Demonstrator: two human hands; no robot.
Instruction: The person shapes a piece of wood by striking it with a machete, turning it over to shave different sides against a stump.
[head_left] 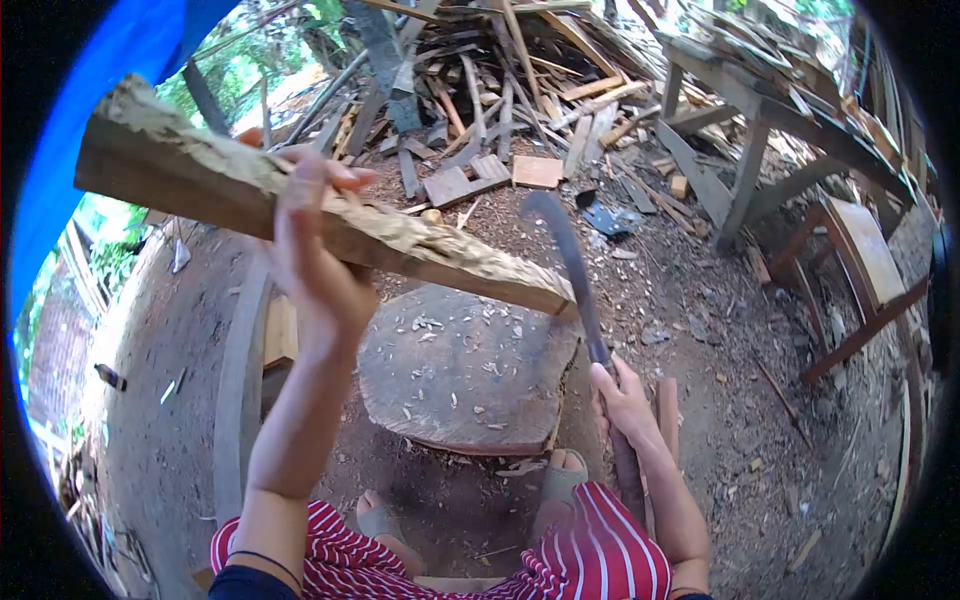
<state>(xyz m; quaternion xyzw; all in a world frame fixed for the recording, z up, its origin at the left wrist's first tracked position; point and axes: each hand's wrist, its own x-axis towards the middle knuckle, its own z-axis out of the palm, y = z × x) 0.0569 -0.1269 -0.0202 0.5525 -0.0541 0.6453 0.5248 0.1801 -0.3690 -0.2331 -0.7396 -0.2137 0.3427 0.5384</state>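
My left hand [310, 240] grips a thick wooden board [420, 262] around its middle and holds it raised, slanting down from upper left to centre. The upper edge of the board is rough and freshly chipped; its side face is smooth and brown. My right hand [625, 400] is closed around the handle of a machete [572, 250] with a hooked tip, its blade pointing up and away from me. The blade stands right at the board's lower end. Below both is a wooden chopping block [460, 375] with pale chips scattered on its top.
My sandalled feet [565, 475] are close to the block. A long beam [240, 400] lies at its left. Scrap wood [500, 90] is heaped behind, beside a wooden workbench [745, 100]. At right a wooden chair [865, 255] lies tipped. A blue tarp [95, 90] hangs upper left.
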